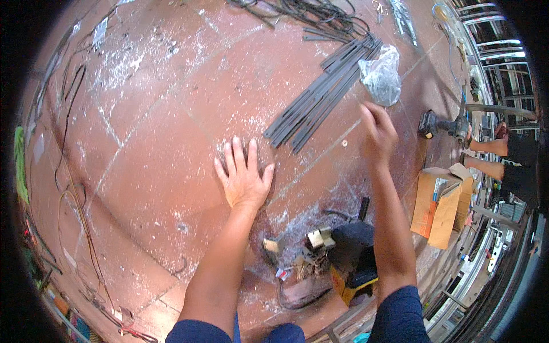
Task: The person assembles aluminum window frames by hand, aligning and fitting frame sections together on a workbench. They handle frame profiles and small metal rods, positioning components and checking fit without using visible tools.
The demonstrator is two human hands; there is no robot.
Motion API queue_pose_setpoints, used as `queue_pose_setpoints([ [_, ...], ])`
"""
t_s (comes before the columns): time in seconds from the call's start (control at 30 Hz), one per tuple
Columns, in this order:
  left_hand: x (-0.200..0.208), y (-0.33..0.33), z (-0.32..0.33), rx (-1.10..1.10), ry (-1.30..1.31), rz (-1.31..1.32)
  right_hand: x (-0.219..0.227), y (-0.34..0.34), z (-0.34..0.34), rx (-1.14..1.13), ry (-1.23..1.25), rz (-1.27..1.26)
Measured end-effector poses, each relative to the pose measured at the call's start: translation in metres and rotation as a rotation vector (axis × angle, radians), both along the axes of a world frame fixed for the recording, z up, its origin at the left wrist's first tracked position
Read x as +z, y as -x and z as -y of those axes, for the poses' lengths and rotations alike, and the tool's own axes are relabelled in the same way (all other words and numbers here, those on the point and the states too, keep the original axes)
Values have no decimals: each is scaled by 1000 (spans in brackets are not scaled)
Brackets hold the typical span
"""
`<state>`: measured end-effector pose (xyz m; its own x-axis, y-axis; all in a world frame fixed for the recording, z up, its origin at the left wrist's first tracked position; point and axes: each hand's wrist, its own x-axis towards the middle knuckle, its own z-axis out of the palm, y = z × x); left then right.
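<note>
Dark flat metal strips [320, 94] are lying bundled on the red tiled floor [160, 171]. Right hand [377, 130], fingers loosely curled and empty, is reaching toward them; left hand [243, 174] is pressing flat, fingers spread. Next likely calls for grasping one strip.

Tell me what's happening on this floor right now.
A person leans over a dusty red tile floor. Their left hand lies flat on the tiles, fingers spread, holding nothing. Their right hand is raised near a bundle of dark metal strips and a crumpled clear plastic bag, apparently empty. A cardboard box sits to the right.
</note>
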<state>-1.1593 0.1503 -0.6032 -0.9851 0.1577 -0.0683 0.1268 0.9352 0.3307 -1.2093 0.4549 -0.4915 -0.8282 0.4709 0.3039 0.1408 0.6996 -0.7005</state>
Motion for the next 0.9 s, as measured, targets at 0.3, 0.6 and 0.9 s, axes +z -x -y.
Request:
queue_pose_setpoints([
  [0.3, -6, -3, -1, -30, 21, 12, -93, 183, -2, -306, -77, 446],
  [0.6, 0, -1, 1, -14, 44, 51, -64, 190, -23, -321, -37, 677],
  [0.9, -5, -2, 1, -32, 89, -14, -108, 130, -78, -410, 851, 275],
])
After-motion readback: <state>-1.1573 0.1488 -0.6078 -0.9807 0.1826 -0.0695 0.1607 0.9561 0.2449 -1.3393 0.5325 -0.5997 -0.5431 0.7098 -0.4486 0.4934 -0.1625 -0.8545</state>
